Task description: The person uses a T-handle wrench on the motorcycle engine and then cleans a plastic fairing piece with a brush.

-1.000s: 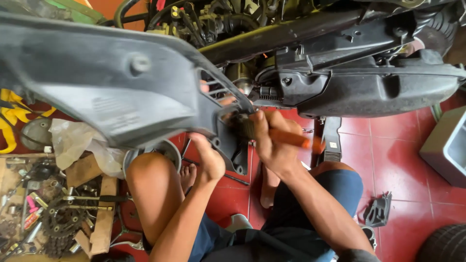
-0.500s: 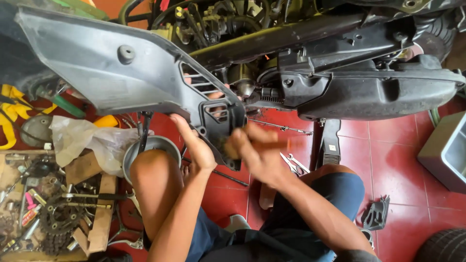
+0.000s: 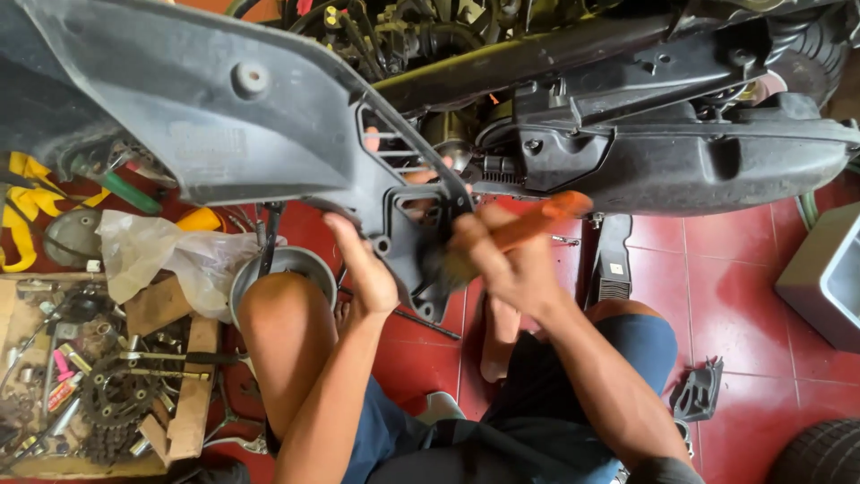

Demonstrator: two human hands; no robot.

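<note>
Red tiled floor (image 3: 761,296) spreads under a motorcycle (image 3: 627,108) raised across the top of the view, its dark underside facing down. Held in front of it is a large grey plastic body panel (image 3: 224,116), slanting from upper left to its bracket end near the middle. Lower left lies a wooden board (image 3: 193,385) strewn with a sprocket (image 3: 112,399) and small parts. The left hand (image 3: 363,260) is clasped around the panel's lower edge; the right hand (image 3: 502,255) is closed tightly on an orange-handled tool (image 3: 546,215), blurred, set against the bracket
</note>
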